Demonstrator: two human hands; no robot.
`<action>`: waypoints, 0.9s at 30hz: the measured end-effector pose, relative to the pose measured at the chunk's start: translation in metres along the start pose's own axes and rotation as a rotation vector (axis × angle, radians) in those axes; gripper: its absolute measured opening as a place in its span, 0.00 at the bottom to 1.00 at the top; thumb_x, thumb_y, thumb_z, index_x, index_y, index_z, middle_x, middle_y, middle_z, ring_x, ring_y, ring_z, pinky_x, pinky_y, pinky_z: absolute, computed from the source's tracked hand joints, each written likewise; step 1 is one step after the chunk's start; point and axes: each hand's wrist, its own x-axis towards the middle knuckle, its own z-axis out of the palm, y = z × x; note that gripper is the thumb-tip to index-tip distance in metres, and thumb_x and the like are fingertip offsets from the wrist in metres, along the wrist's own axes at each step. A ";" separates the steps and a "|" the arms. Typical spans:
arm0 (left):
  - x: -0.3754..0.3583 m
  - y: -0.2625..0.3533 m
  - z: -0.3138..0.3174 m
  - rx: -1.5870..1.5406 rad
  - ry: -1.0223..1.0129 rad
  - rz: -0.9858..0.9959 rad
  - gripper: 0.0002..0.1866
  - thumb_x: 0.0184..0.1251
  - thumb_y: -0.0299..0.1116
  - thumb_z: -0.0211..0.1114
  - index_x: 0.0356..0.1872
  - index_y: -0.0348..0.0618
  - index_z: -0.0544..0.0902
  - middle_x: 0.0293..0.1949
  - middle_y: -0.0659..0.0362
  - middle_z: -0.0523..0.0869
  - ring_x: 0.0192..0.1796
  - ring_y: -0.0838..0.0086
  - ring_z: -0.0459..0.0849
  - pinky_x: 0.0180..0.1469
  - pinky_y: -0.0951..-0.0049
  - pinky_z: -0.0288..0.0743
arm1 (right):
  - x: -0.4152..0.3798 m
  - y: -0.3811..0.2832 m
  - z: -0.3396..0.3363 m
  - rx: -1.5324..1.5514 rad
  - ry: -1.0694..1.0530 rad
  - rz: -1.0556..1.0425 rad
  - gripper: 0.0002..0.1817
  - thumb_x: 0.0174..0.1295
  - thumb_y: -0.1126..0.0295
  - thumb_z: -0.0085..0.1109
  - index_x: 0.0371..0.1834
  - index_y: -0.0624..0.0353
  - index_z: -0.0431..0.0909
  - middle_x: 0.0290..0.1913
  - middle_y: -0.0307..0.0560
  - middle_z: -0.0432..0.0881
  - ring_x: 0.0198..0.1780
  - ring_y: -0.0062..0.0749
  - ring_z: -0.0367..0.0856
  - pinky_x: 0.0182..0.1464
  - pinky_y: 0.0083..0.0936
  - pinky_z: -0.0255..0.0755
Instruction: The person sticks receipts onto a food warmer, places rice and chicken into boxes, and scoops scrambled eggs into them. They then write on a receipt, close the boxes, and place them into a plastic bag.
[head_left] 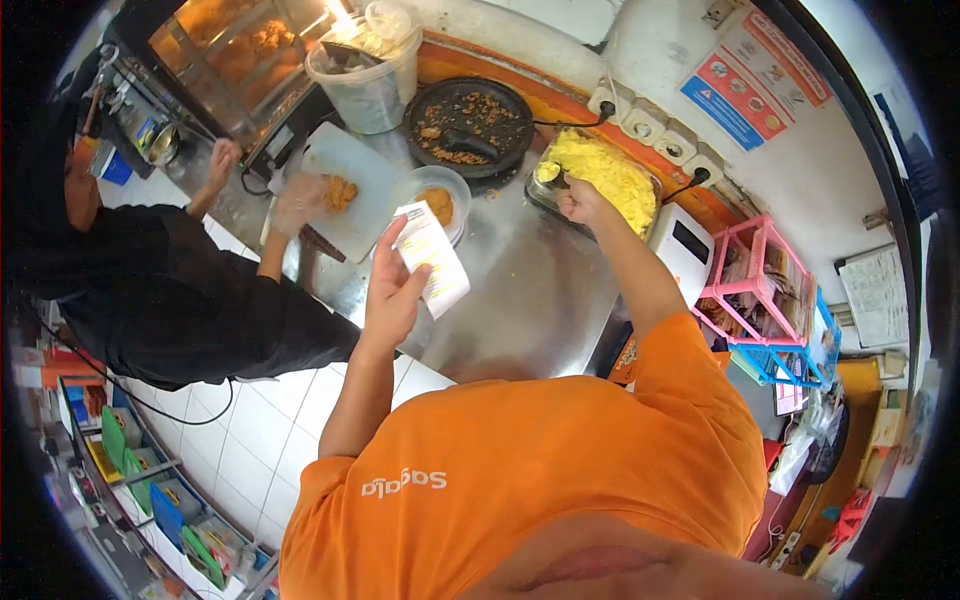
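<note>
My left hand (393,292) pinches a white paper slip (436,268) with printed lines and yellow marks, held above the steel counter. Just beyond the slip stands a translucent round bowl (460,188) with a browned piece of food (436,205) in it. My right hand (583,203) reaches to the near left corner of a clear rectangular container (538,192) heaped with yellow, crumbly food (612,180). Its fingers are closed around a dark spoon (558,180), whose tip carries some of the yellow food; most of the handle is hidden by the hand.
A black stone mortar (470,115) with brown crumbs and a white bucket (370,80) stand at the back. To the left, a co-worker's gloved hand (298,203) is at fried food (340,194) on a cutting board (350,155). A white device (683,250) and pink rack (750,270) stand right.
</note>
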 end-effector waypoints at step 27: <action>-0.116 0.005 0.028 0.179 0.130 -0.110 0.16 0.62 0.19 0.57 0.52 0.34 0.76 0.48 0.55 0.80 0.47 0.74 0.79 0.51 0.76 0.72 | -0.112 0.066 -0.043 0.408 -0.446 -0.225 0.24 0.71 0.51 0.35 0.18 0.52 0.51 0.16 0.31 0.46 0.13 0.19 0.43 0.14 0.17 0.41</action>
